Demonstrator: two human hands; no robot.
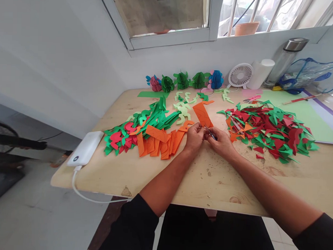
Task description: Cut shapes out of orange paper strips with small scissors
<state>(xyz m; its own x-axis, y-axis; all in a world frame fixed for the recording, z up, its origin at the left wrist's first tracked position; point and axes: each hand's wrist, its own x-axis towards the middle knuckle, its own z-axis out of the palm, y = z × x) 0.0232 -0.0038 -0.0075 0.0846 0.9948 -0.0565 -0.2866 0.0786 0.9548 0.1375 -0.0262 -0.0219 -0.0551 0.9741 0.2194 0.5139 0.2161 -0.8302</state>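
An orange paper strip [202,114] with curved lines drawn on it extends up and away from my hands. My left hand [195,136] pinches the strip's near end, its fingers closed. In my right hand [219,141] is a small pair of scissors [212,134], the blades at the paper's near end beside my left fingertips. Left of my hands, several folded orange pieces [156,145] lie overlapping, with green cut pieces [160,115] behind them and red flower-like pieces [116,138] further left.
Red and green scraps [278,130] form a wide heap on the right. Folded paper figures [182,81] line the wall beside a small white fan [240,75] and a bottle [283,61]. A white power bank [86,148] with a cable sits at the table's left edge.
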